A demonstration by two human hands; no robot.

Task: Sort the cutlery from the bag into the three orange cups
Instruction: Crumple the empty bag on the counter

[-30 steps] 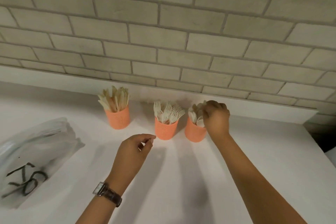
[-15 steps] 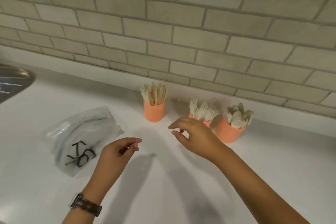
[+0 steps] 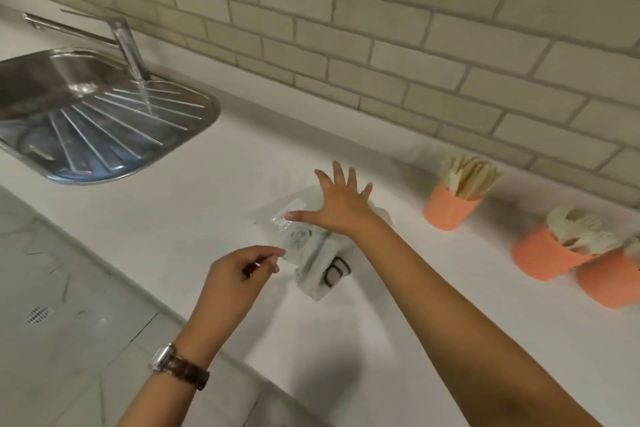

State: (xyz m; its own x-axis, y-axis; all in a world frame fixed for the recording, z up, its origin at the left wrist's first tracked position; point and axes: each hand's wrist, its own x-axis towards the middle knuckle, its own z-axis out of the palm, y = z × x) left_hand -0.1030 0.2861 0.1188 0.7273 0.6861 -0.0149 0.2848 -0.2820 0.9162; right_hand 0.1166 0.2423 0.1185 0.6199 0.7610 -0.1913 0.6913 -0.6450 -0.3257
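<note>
Bag (image 3: 311,258) of clear plastic with black marker writing lay directly under the right hand (image 3: 341,206), whose fingers (image 3: 337,173) were straight and fanned wide, holding nothing, palm down over the bag's far end. Whether they touched it could not be told. At the bag's near-left edge the left hand (image 3: 232,277) had its fingers curled, thumb and forefinger tips (image 3: 275,255) together; whether they pinched the plastic was unclear. A watch (image 3: 180,366) sat on that wrist. Well to the right of the spread fingers stood the first orange cup (image 3: 448,210), second orange cup (image 3: 542,255) and third orange cup (image 3: 607,284), each filled with pale cutlery (image 3: 467,175). Far left of the fingers were a steel sink (image 3: 104,121) and tap (image 3: 126,45).
</note>
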